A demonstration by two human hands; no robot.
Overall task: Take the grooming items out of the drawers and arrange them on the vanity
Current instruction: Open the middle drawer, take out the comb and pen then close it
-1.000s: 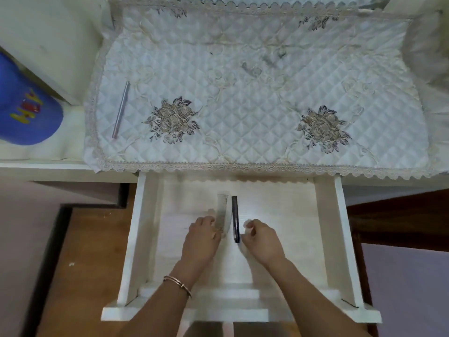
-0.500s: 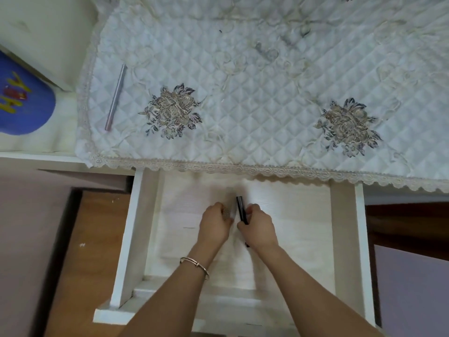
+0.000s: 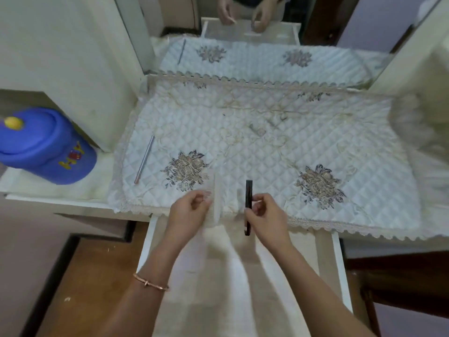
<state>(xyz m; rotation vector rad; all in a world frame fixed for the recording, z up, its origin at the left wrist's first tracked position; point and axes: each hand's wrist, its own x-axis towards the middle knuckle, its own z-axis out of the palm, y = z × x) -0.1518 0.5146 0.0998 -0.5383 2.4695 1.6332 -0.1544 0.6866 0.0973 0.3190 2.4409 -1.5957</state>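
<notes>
Head view, looking down.

- Comb point(image 3: 217, 190): pale, see-through, long axis pointing away from the person, teeth facing left. It is held over the front lace edge of the vanity cloth, just right of the left embroidered flower. Cannot tell whether it touches the cloth.
- Left hand point(image 3: 188, 212): fingers curled, pinching the comb by its lower half. Thin bracelet point(image 3: 150, 283) on the wrist.
- Black stick point(image 3: 248, 193): slim, dark, pen-like, roughly parallel to the comb and just beside it on the right. Its top end is over the cloth and its bottom end is over the drawer mouth.
- Right hand point(image 3: 266, 217): thumb and fingertips gripping the black stick near its middle.
- Drawer point(image 3: 339, 263): white, pulled out under both forearms. The visible inside bottom is pale; motion blur softens detail there.
- Quilted cloth point(image 3: 267, 147): white, lace-edged, with two flower motifs near the front. It covers the vanity top.
- Silver stick point(image 3: 145, 158): thin, lying on the left part of the cloth, slanted, well apart from both hands.
- Blue cap point(image 3: 46, 147): on the lower shelf to the left, off the cloth.
- Mirror point(image 3: 243, 57): at the back, reflecting the cloth, drawer and both hands.
</notes>
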